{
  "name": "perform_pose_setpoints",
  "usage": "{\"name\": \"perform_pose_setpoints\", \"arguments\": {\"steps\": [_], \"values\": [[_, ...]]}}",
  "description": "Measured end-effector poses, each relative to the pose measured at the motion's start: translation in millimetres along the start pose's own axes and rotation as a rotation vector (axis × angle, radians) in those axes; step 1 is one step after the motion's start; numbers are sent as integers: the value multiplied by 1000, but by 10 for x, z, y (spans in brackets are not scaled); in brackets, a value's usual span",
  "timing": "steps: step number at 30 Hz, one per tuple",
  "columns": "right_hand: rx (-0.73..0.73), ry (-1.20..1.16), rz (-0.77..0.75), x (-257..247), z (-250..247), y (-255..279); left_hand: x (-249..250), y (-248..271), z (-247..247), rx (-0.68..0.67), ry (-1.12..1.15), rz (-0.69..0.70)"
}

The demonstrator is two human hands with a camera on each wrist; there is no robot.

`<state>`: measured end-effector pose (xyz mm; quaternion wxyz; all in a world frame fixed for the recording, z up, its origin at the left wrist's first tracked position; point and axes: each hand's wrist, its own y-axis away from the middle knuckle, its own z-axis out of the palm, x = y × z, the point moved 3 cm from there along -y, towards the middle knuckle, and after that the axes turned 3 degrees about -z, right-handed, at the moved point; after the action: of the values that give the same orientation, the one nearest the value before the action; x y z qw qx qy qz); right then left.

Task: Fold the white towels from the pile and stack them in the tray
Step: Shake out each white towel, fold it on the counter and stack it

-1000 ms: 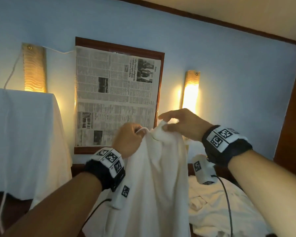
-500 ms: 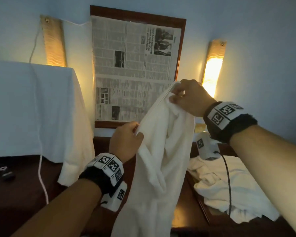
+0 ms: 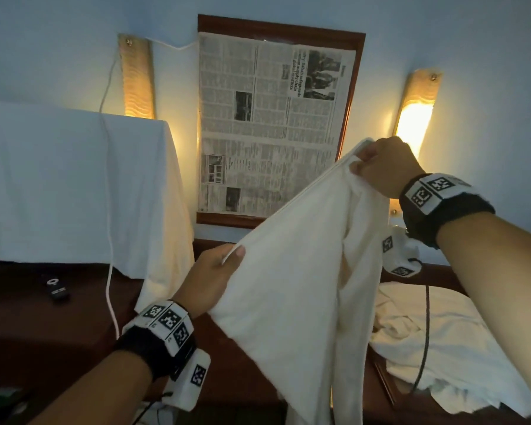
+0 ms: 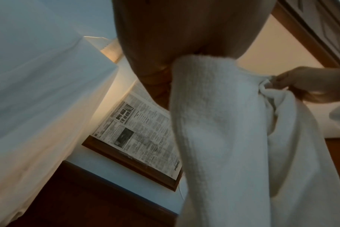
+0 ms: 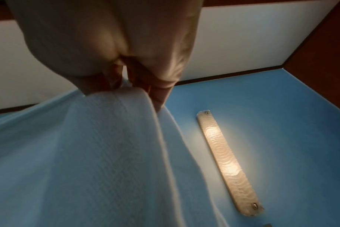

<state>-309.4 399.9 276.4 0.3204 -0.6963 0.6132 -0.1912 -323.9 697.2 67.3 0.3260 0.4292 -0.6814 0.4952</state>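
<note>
A white towel [image 3: 292, 289] hangs in the air in front of me, held by its top edge. My left hand [image 3: 224, 262] pinches the lower left end of that edge; my right hand [image 3: 368, 162] pinches the raised right corner. The edge runs taut and slanted between them, and the rest of the cloth [image 4: 233, 138] drops below the frame. In the right wrist view my fingers [image 5: 157, 98] curl over the hem of the towel [image 5: 99, 138]. A pile of crumpled white towels [image 3: 426, 342] lies lower right on the dark wood surface. No tray can be made out.
A white-draped block [image 3: 68, 185] stands at left on the dark wooden top [image 3: 59, 332], with a white cord [image 3: 109, 240] hanging over it and a small black device [image 3: 57, 289] beside it. A framed newspaper [image 3: 270, 124] and two lit wall lamps [image 3: 416, 111] are on the blue wall.
My hands have spread apart along the towel's edge: the left went down and left, the right stayed high to the right, opening the bunched cloth. The head view tilted downward.
</note>
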Motion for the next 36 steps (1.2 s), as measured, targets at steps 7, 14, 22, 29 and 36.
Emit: {"name": "perform_pose_setpoints", "arguments": {"steps": [7,14,22,29,36], "values": [[-35,33,94,341,99,134,-81,203,-53,-123,-247,-45],[-107,128,211,668,165,348,230,362,-117,-156,-386,103],[-185,115,269,815,263,611,449,428,-376,-85,-907,94],[-348,63,220,930,408,896,275,213,-658,305,-121,-4],[-423,-244,325,898,673,1408,-10,-23,-674,507,-43,-145]]}}
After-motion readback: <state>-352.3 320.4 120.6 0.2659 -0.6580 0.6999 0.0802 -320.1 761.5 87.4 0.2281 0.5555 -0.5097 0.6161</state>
